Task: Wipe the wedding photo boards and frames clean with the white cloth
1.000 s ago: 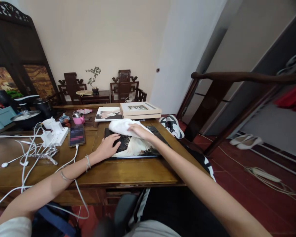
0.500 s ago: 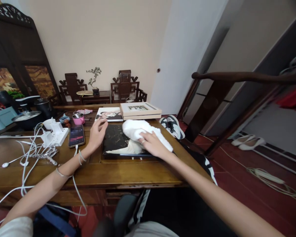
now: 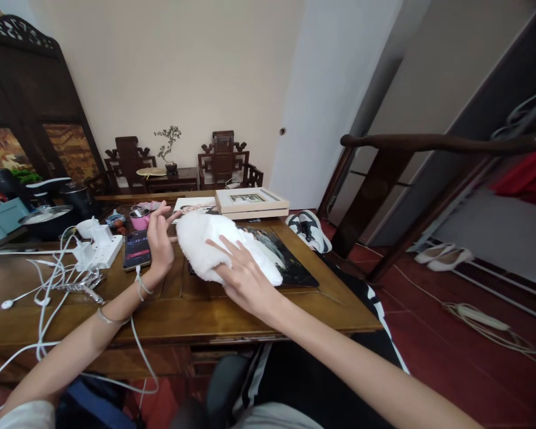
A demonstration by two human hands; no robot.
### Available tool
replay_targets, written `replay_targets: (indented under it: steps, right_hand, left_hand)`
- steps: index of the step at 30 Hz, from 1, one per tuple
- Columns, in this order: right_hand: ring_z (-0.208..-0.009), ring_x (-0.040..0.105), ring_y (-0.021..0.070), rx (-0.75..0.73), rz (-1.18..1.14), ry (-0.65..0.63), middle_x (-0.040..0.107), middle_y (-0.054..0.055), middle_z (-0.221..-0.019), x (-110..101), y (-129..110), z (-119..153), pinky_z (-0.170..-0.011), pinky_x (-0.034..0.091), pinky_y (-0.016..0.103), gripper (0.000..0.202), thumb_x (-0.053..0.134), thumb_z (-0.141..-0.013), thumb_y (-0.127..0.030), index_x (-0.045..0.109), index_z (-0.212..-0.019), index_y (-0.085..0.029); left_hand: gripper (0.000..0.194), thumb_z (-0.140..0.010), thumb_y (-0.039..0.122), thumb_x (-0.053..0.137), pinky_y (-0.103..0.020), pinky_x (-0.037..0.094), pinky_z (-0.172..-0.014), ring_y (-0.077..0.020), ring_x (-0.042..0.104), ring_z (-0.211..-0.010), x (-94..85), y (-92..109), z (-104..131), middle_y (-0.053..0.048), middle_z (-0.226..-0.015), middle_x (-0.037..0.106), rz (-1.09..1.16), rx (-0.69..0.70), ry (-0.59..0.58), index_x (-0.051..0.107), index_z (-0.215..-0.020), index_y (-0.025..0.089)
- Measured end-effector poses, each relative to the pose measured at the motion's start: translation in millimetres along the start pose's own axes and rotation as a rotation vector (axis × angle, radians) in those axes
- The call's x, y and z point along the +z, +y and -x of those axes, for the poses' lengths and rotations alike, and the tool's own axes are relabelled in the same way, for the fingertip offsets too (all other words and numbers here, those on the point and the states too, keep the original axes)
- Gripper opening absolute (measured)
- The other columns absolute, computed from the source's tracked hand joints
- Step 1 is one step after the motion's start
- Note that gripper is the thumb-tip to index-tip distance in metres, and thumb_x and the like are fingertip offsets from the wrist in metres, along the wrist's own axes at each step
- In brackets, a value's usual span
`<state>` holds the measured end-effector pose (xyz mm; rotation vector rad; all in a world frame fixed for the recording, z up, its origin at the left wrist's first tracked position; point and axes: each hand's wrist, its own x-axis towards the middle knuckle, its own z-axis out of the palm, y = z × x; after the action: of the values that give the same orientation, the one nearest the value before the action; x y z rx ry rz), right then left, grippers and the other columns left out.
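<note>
A fluffy white cloth (image 3: pixel 203 238) covers the left and middle of a dark glossy photo panel (image 3: pixel 300 273) that lies flat on the wooden table. My right hand (image 3: pixel 245 283) presses on the cloth, fingers spread over it and its edge bunched under them. The panel's picture shows only in part, at the right. My left hand (image 3: pixel 161 241) is raised at the panel's left edge, holding nothing, with its fingers stretched and apart. Just left of that hand lies a phone (image 3: pixel 136 250) with a white cable plugged into it.
Behind the cloth are a pale framed picture (image 3: pixel 250 211) and a white photo panel (image 3: pixel 196 202). A pink cup (image 3: pixel 139 221), a white power strip (image 3: pixel 109 250) and tangled cables stand left. A wooden chair (image 3: pixel 379 179) is at right, by sneakers (image 3: pixel 310 231).
My right hand has swept the cloth leftward across the panel, baring its right side and covering its left. My left hand has moved slightly left and turned more upright.
</note>
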<state>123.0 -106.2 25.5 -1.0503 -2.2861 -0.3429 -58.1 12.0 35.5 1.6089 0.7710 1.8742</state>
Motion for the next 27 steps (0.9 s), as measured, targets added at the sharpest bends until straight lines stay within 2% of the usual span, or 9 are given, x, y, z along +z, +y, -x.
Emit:
replay_targets:
  steps: [2, 4, 6, 9, 12, 16, 19, 23, 27]
  right_hand:
    - [-0.139, 0.031, 0.0336, -0.017, -0.022, 0.098, 0.045, 0.014, -0.145, -3.9, 5.8, 0.5, -0.105, 0.036, 0.059, 0.045, 0.045, -0.066, 0.006, 0.064, -0.099, -0.018]
    - [-0.131, 0.043, 0.032, 0.032, -0.051, 0.197, 0.057, 0.013, -0.133, -14.2, 10.7, -0.1, -0.102, 0.042, 0.053, 0.038, 0.046, -0.066, 0.002, 0.065, -0.092, -0.019]
    - [-0.11, 0.06, 0.0305, 0.176, -0.08, 0.3, 0.069, 0.011, -0.105, -30.6, 15.5, -2.6, -0.092, 0.05, 0.048, 0.023, 0.05, -0.07, -0.005, 0.064, -0.079, -0.021]
    - [-0.084, 0.065, 0.0269, 0.46, -0.151, 0.579, 0.064, 0.006, -0.071, -60.4, 25.6, -10.3, -0.081, 0.054, 0.045, 0.009, 0.061, -0.077, -0.023, 0.059, -0.068, -0.022]
    - [-0.095, 0.063, 0.0248, 0.552, -0.355, 0.961, 0.063, 0.003, -0.081, -82.7, 42.9, -19.3, -0.088, 0.053, 0.045, 0.018, 0.07, -0.073, -0.029, 0.059, -0.083, -0.02]
    - [-0.103, 0.063, 0.0207, 0.573, -0.772, 1.271, 0.063, 0.002, -0.1, -84.5, 70.3, -22.9, -0.092, 0.053, 0.044, 0.039, 0.068, -0.07, -0.021, 0.052, -0.106, -0.021]
    - [-0.103, 0.064, 0.0212, 0.701, -0.98, 1.331, 0.064, 0.004, -0.103, -72.4, 82.2, -17.5, -0.092, 0.054, 0.043, 0.044, 0.068, -0.067, -0.015, 0.05, -0.108, -0.019]
    - [-0.102, 0.064, 0.0229, 0.887, -1.141, 1.239, 0.067, 0.004, -0.102, -59.4, 89.5, -4.2, -0.09, 0.056, 0.045, 0.04, 0.069, -0.064, -0.013, 0.053, -0.1, -0.019]
    - [-0.103, 0.064, 0.0232, 0.981, -1.135, 1.238, 0.067, 0.005, -0.099, -55.1, 105.4, 14.0, -0.091, 0.055, 0.042, 0.033, 0.07, -0.063, -0.017, 0.054, -0.092, -0.019]
  left_hand:
    - [0.034, -0.096, 0.049, 0.037, -0.029, 0.059, -0.074, -0.0254, 0.057, -0.118, 3.3, 1.5, 3.7, -0.008, -0.143, 0.042, 0.04, 0.015, -0.002, 0.051, -0.116, 0.026]
    - [0.032, -0.094, 0.047, 0.044, -0.031, 0.06, -0.075, -0.0261, 0.053, -0.123, 7.3, -0.7, 8.8, -0.008, -0.142, 0.042, 0.053, -0.068, -0.037, 0.049, -0.119, 0.027]
    - [0.034, -0.089, 0.041, 0.055, -0.035, 0.061, -0.074, -0.0274, 0.051, -0.123, 11.1, -5.0, 15.1, -0.009, -0.141, 0.042, 0.044, -0.258, -0.13, 0.048, -0.119, 0.026]
    - [0.039, -0.08, 0.033, 0.067, -0.046, 0.06, -0.075, -0.0299, 0.056, -0.117, 14.3, -10.3, 24.2, -0.013, -0.134, 0.048, 0.071, -0.641, -0.35, 0.052, -0.114, 0.021]
    - [0.033, -0.077, 0.032, 0.073, -0.049, 0.054, -0.089, -0.0305, 0.057, -0.118, 14.3, -9.5, 29.9, -0.018, -0.123, 0.058, 0.2, -0.931, -0.595, 0.06, -0.101, 0.014]
    - [0.035, -0.077, 0.035, 0.075, -0.048, 0.047, -0.1, -0.0297, 0.057, -0.119, 16.7, -2.0, 36.2, -0.018, -0.119, 0.064, 0.423, -1.081, -0.821, 0.065, -0.102, 0.013]
    - [0.038, -0.08, 0.033, 0.073, -0.048, 0.049, -0.098, -0.0288, 0.061, -0.114, 22.6, 1.8, 41.5, -0.015, -0.119, 0.066, 0.547, -1.025, -0.65, 0.062, -0.112, 0.016]
    - [0.029, -0.084, 0.023, 0.067, -0.037, 0.052, -0.097, -0.0234, 0.066, -0.105, 26.4, 0.7, 38.4, -0.011, -0.115, 0.069, 0.551, -0.888, -0.314, 0.062, -0.11, 0.014]
    - [0.018, -0.087, 0.022, 0.061, -0.033, 0.059, -0.079, -0.0211, 0.072, -0.08, 19.6, -6.2, 23.0, -0.012, -0.095, 0.074, 0.429, -0.983, -0.18, 0.065, -0.1, 0.011]
